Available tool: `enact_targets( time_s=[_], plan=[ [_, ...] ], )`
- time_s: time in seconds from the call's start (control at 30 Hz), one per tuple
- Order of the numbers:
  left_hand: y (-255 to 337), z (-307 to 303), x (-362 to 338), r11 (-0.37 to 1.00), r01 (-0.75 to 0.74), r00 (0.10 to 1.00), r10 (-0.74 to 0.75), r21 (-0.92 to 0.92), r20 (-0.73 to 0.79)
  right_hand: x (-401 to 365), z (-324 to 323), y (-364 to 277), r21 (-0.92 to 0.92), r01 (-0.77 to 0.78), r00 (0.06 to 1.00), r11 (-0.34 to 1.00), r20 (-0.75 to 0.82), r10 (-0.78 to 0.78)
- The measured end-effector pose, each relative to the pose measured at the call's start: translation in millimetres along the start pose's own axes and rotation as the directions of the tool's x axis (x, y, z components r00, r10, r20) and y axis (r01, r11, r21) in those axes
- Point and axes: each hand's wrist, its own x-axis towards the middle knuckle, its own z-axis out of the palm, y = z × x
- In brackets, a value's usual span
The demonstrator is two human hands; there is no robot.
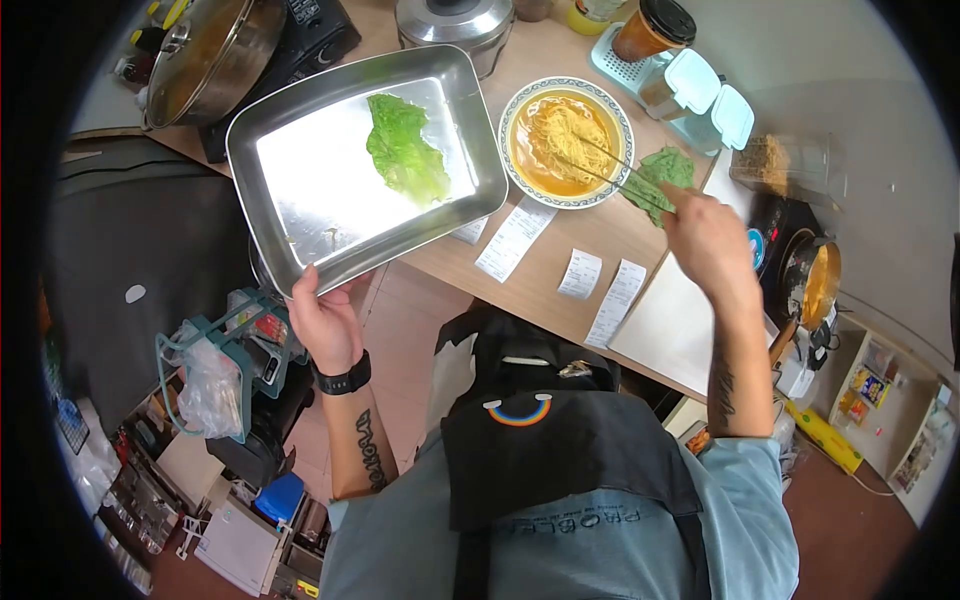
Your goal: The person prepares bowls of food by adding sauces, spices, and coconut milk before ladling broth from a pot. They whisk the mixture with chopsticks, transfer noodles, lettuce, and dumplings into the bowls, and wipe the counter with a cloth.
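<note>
Head camera: left hand, fingers clenched on the tray upper left, lettuce on it; right hand grasps chopsticks over the noodle bowl, seemingly a leaf too. The tilted tray could shed its lettuce.

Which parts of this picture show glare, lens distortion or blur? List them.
Head view: white glare washes out the steel tray beside the lettuce leaf; the fisheye lens bows the counter edge and blackens the corners; the right hand with chopsticks looks slightly softer than the left hand.

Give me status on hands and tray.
Left hand grips tray edge, one lettuce leaf on it. Right hand holds chopsticks in noodle bowl. Receipts beside bowl.
</note>
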Motion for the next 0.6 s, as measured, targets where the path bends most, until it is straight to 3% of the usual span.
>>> enact_targets(
  time_s=[0.07, 0.17, 0.33, 0.43, 0.6],
  plan=[
    [3.4, -6.1, 0.2, 1.000, -0.013, 1.000, 0.013, -0.014, -0.003, 15.9, 34.8, 1.0, 0.022, -0.003, 1.000, 1.000, 0.007, 0.003],
    [13.0, -15.4, -0.7, 0.999, 0.003, 1.000, -0.002, -0.035, 0.028, 21.2, 64.7, 7.8, 0.227, 0.049, 0.985, 0.973, -0.173, -0.009],
    [24.6, -25.6, 4.1, 0.997, -0.038, 0.999, 0.037, -0.069, -0.014, -3.3, 37.4, 17.2, 0.314, -0.029, 0.990, 0.949, -0.123, 0.071],
    [28.7, -32.1, 9.0, 0.993, -0.061, 0.997, 0.056, -0.103, -0.048, -17.2, 13.9, 20.7, 0.336, -0.006, 0.975, 0.942, -0.208, 0.080],
    [35.1, -44.6, 14.7, 0.992, -0.082, 0.994, 0.074, -0.097, -0.084, -28.3, -13.4, 20.1, 0.348, -0.043, 0.968, 0.936, -0.215, 0.125]
  ],
)
